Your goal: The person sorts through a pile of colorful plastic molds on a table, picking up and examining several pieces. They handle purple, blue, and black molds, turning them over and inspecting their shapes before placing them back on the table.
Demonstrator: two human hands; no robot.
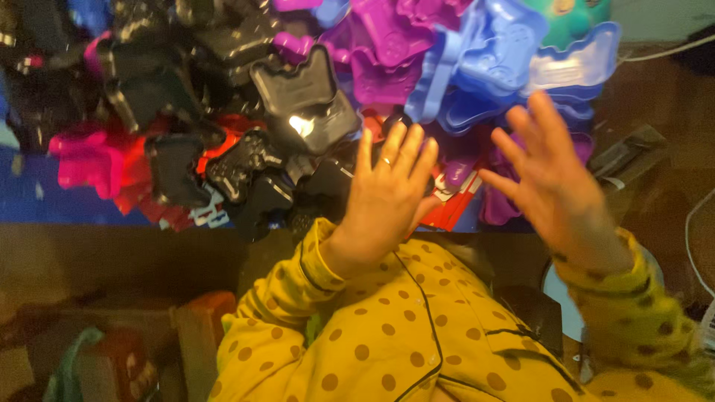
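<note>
My left hand (383,197) is raised flat with fingers together and a ring on one finger, holding nothing. It hovers over a heap of controller-shaped plastic shells. My right hand (551,186) is spread open beside it, also holding nothing. Both wrists wear yellow sleeves with brown dots (387,327). Black shells (298,97) lie just left of my left hand. Purple shells (387,45) and blue shells (506,52) lie beyond my fingertips. A red printed card (454,201) shows between my hands.
Pink (82,160) and red (141,179) shells sit at the heap's left on a blue surface (45,197). A brown wooden edge (112,253) runs below. A dark box (629,152) and white cables (696,223) lie right. An orange box (201,327) is lower left.
</note>
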